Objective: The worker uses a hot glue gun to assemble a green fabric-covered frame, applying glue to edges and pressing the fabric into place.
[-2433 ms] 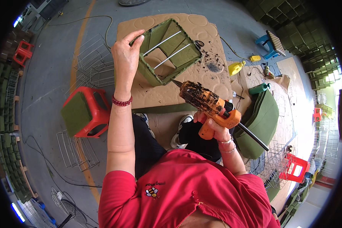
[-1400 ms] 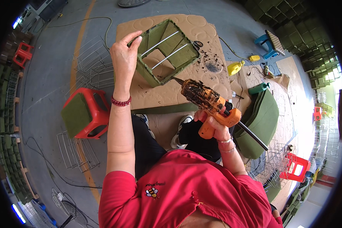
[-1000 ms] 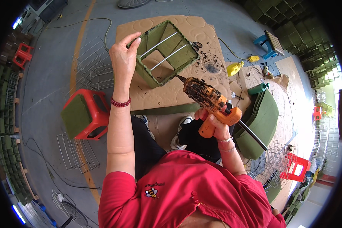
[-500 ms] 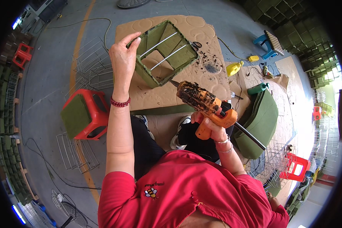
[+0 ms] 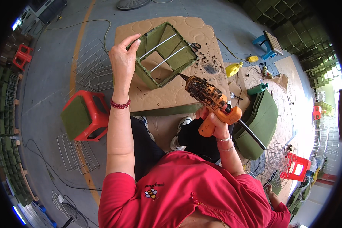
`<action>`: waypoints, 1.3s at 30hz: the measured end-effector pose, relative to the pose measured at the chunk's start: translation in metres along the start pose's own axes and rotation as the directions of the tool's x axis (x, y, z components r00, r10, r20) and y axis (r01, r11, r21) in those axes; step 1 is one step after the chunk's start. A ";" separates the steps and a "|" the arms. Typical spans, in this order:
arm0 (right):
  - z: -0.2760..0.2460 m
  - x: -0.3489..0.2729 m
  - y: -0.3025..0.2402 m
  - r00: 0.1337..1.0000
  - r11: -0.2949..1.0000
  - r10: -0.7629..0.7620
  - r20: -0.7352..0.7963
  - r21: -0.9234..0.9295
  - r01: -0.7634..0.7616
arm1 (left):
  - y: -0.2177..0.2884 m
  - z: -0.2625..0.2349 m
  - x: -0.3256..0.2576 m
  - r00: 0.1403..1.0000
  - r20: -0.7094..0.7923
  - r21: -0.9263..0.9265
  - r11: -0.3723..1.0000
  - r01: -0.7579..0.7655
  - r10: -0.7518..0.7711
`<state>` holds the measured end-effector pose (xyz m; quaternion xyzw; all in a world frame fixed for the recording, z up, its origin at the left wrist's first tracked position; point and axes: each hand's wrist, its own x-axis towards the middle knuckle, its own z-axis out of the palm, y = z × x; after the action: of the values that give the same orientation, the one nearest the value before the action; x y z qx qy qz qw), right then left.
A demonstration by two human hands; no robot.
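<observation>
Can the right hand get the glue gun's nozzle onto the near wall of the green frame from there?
Probably yes. The right hand holds the glue gun with its tip right by the frame, nothing between; the left hand grips the far-left corner, clear of that path.

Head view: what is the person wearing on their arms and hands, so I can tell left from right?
Both hands are bare, no gloves. The left hand has a dark red bead bracelet at the wrist. The right hand has thin silver bangles. Short red sleeves end above the elbows.
</observation>
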<state>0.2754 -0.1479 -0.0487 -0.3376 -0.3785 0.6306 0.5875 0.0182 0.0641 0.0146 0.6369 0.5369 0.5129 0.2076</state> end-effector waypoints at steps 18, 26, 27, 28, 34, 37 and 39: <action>-0.010 0.007 0.000 0.993 0.993 -0.041 -0.113 -0.112 0.029 | -0.006 0.002 0.000 0.993 -0.079 0.001 0.996 -0.091 0.091; -0.012 0.010 0.000 0.990 0.992 -0.083 -0.115 -0.104 0.071 | -0.005 0.003 0.000 0.990 -0.090 -0.005 0.994 -0.108 0.107; -0.012 0.011 0.001 0.988 0.992 -0.098 -0.118 -0.090 0.088 | -0.005 0.003 0.000 0.990 -0.088 -0.006 0.994 -0.108 0.107; -0.015 0.012 0.000 0.988 0.992 -0.099 -0.118 -0.091 0.088 | -0.004 0.002 0.000 0.991 -0.084 0.002 0.995 -0.102 0.102; -0.017 0.018 -0.007 0.982 0.988 -0.126 -0.142 -0.112 0.110 | -0.004 0.001 0.000 0.991 -0.083 -0.016 0.994 -0.105 0.103; -0.019 0.020 -0.008 0.981 0.986 -0.161 -0.112 -0.064 0.154 | -0.004 0.001 0.001 0.994 -0.069 -0.011 0.996 -0.084 0.083; -0.020 0.021 -0.008 0.978 0.984 -0.170 -0.121 -0.073 0.162 | -0.005 0.000 0.002 0.996 -0.059 -0.011 0.998 -0.067 0.066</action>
<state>0.2953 -0.1249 -0.0510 -0.3625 -0.3868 0.5445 0.6500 0.0154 0.0671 0.0114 0.6379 0.5180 0.5412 0.1785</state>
